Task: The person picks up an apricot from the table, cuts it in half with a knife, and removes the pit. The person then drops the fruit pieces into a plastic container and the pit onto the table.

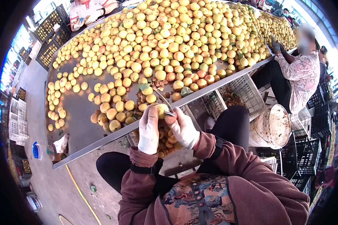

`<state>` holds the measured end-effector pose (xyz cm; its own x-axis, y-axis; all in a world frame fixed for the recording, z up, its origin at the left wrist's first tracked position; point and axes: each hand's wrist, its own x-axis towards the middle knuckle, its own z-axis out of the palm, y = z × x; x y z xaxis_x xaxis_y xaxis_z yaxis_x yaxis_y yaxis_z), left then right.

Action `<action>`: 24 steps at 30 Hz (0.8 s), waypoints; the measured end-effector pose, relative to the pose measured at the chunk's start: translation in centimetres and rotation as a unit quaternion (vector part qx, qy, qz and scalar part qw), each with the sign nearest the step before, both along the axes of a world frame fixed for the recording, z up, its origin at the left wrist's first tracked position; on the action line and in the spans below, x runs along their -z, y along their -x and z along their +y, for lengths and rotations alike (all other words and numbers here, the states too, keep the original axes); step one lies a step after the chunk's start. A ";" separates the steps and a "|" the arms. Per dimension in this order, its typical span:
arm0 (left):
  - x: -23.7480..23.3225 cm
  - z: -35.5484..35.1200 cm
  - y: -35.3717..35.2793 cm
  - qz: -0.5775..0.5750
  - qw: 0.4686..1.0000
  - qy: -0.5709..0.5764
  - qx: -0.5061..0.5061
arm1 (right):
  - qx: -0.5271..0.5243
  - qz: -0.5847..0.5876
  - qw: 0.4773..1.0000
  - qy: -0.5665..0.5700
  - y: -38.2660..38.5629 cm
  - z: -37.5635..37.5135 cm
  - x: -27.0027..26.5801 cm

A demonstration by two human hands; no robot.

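Note:
My left hand (149, 129), in a white glove, is closed round a yellow fruit (162, 111) at the table's front edge. Beside it my right hand (183, 126), also gloved, grips a small metal tool (169, 113) that touches the fruit's right side. A thin curved strip rises from the tool. Just beyond both hands lie loose yellow-orange fruits (151, 98) and some brown fruit pieces (160, 84) on the metal table (77, 134). Below my hands, a crate holds cut fruit pieces (163, 143), partly hidden by my gloves.
A big fruit heap (169, 41) covers the table's far part. Pale crates (248, 93) and a white bucket (271, 126) stand at my right, near a seated person (298, 77). Another person (90, 11) is across the table. A yellow hose (80, 193) lies on the floor.

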<state>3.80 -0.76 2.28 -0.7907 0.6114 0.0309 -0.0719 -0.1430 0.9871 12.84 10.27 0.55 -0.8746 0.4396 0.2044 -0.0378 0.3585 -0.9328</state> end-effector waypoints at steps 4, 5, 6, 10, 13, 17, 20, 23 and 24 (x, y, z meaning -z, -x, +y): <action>0.8 0.1 0.6 0.137 0.988 0.057 -0.048 | 0.012 0.030 0.997 0.066 1.1 -0.9 1.8; 0.7 0.1 0.5 0.149 0.985 0.073 -0.053 | 0.019 0.037 0.996 0.074 1.2 -1.1 1.9; 0.8 0.1 0.5 0.150 0.985 0.075 -0.047 | 0.025 0.037 0.996 0.076 1.3 -1.0 2.0; 0.8 0.3 0.4 0.211 0.970 0.098 -0.068 | 0.016 0.010 1.000 0.020 1.1 -0.2 2.6; 1.2 0.3 0.3 0.214 0.968 0.099 -0.085 | -0.005 -0.017 0.997 -0.073 1.1 0.6 3.0; 1.4 0.1 0.4 0.226 0.962 0.122 -0.098 | -0.007 -0.064 0.979 -0.191 0.9 1.4 1.8; 1.6 -0.1 0.5 0.240 0.956 0.133 -0.107 | 0.012 -0.037 0.973 -0.226 0.8 1.5 1.9; 2.0 0.1 0.4 0.254 0.949 0.135 -0.124 | 0.022 -0.038 0.966 -0.253 0.6 1.4 1.5; 2.0 0.0 0.4 0.263 0.944 0.140 -0.139 | 0.023 -0.036 0.967 -0.252 0.5 1.4 1.4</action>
